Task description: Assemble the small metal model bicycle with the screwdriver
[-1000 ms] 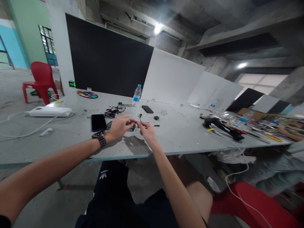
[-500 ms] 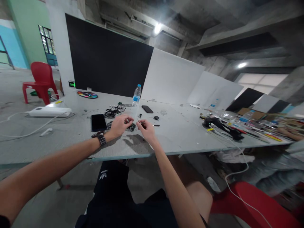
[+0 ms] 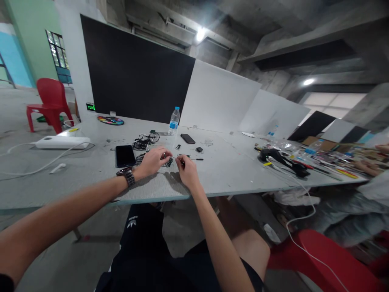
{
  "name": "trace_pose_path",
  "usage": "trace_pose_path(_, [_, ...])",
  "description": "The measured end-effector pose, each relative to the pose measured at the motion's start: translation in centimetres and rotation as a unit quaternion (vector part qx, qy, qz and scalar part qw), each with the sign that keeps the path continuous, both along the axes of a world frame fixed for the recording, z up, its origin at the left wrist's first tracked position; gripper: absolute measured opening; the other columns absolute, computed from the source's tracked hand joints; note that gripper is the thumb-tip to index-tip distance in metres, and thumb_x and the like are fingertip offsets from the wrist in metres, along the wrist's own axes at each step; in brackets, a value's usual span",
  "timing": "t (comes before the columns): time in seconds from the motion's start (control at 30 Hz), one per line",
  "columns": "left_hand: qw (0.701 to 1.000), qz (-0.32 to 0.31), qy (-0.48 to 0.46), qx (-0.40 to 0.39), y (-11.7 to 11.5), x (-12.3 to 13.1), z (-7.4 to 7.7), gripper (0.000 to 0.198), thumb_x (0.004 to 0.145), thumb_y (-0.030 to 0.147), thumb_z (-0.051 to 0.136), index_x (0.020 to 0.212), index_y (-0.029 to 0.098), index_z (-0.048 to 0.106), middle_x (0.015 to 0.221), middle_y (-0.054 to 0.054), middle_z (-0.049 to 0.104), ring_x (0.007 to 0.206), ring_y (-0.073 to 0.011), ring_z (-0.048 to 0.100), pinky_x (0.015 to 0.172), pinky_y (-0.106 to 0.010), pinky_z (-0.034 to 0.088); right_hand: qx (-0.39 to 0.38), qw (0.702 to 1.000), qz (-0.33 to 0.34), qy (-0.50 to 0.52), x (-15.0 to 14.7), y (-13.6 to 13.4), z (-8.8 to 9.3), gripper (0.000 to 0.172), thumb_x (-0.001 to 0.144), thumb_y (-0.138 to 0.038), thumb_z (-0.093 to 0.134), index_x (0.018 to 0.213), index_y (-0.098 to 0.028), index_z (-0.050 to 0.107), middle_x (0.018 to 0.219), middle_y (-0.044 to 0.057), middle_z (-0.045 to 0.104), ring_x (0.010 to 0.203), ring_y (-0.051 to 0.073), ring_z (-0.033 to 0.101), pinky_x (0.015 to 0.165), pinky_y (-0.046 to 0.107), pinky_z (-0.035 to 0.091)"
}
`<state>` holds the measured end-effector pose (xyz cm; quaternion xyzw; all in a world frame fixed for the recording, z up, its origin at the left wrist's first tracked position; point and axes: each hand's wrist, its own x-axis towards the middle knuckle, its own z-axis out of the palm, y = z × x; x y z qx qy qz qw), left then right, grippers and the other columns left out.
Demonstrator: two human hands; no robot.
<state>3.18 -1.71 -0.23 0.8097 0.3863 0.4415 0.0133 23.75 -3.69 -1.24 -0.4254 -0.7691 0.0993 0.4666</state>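
Head view: the left hand (image 3: 153, 161), wearing a wristwatch (image 3: 126, 174), is hovering low over the grey worktop (image 3: 231, 170) with its fingers curled, pinching a small part (image 3: 164, 155) too tiny to identify. At its three o'clock, the right hand (image 3: 187, 172) is gripping a thin tool (image 3: 180, 159) between thumb and forefinger. A miniature spoked wheel (image 3: 168, 163) is lying between the hands. A black smartphone (image 3: 125, 155) is lying at nine o'clock of the left hand. A miniature bicycle (image 3: 146, 141) is standing at eleven and a water bottle (image 3: 174, 121) at twelve.

Grey table (image 3: 227, 174), black phone (image 3: 124, 155), seemingly black wheel (image 3: 169, 163)
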Motion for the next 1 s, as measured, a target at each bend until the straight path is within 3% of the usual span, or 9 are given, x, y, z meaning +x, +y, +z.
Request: trace_pose_path(1.0, [1.000, -0.020, 0.014, -0.009, 0.28, -0.14, -0.31, 0.015, 0.103, 0.031, 0.063, 0.103, 0.022, 0.075, 0.101, -0.007, 0.076, 0.092, -0.0237, 0.069, 0.080, -0.033, 0.052, 0.009, 1.000, -0.004, -0.003, 0.20, -0.40, 0.15, 0.027, 0.106, -0.043, 0.049, 0.095, -0.022, 0.063, 0.090, 0.008, 0.070, 0.076, 0.021, 0.058, 0.075, 0.032, 0.044])
